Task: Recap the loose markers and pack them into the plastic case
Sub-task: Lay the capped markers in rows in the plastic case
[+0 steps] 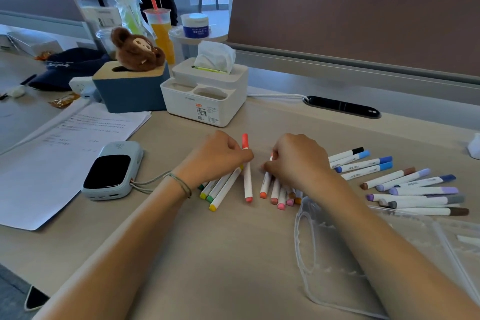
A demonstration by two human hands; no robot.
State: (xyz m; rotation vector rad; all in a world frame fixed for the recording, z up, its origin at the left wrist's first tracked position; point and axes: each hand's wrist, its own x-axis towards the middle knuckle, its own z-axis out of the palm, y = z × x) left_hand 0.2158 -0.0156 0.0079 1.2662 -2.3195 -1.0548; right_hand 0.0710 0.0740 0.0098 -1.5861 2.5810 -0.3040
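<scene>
Nearest, clear plastic case [335,254] lies open under the right forearm. Left hand [220,154] pinches a red-capped white marker [246,171]; right hand [296,158] curls over pink markers [275,189], probably gripping one. Risk: forearm nudges the blue-and-purple marker row [405,184], rolling them.

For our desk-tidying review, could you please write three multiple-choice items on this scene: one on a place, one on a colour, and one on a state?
1. Where does the plastic case lie?
A. on the papers
B. on the desk, under the right forearm
C. atop the tissue box

2. What colour is the cap on the marker in the left hand?
A. red-orange
B. black
C. green

3. What is the right hand doing?
A. lying flat and open
B. lifting the cup
C. gripping markers

Answers: 1 B, the clear case lies beneath that arm; 2 A, the cap sticks up above the fist; 3 C, the fingers curl round marker barrels.
</scene>
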